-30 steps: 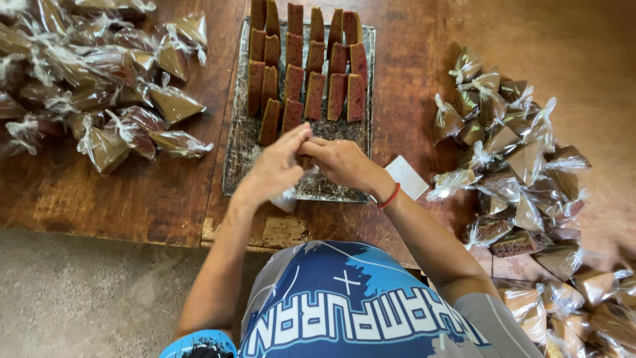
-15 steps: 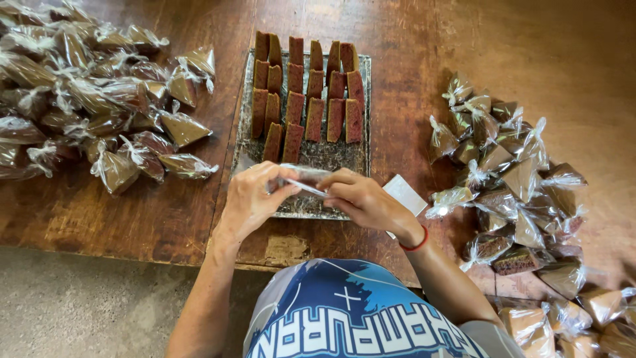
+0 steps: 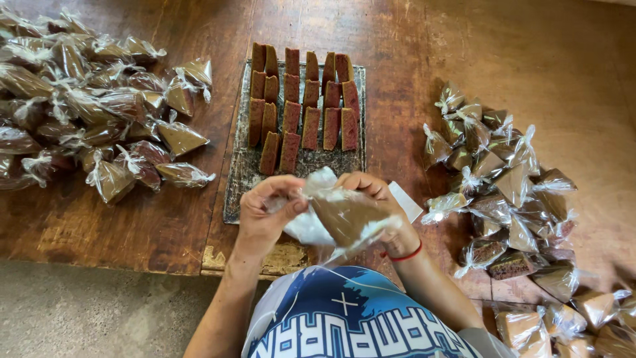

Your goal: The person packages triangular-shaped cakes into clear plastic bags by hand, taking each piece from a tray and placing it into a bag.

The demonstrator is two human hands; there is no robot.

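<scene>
Clear plastic bag (image 3: 341, 219) holding one brown cake slice: we pinch its mouth with left hand (image 3: 265, 209), right hand (image 3: 374, 199) clasping at three o'clock, twisting snugly.

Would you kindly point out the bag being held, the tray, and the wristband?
Bag (image 3: 344, 215), head view, on its brown filled middle.
Tray (image 3: 238, 179), head view, on its bare left part.
Wristband (image 3: 404, 256), head view, on the red band at the right wrist.
</scene>
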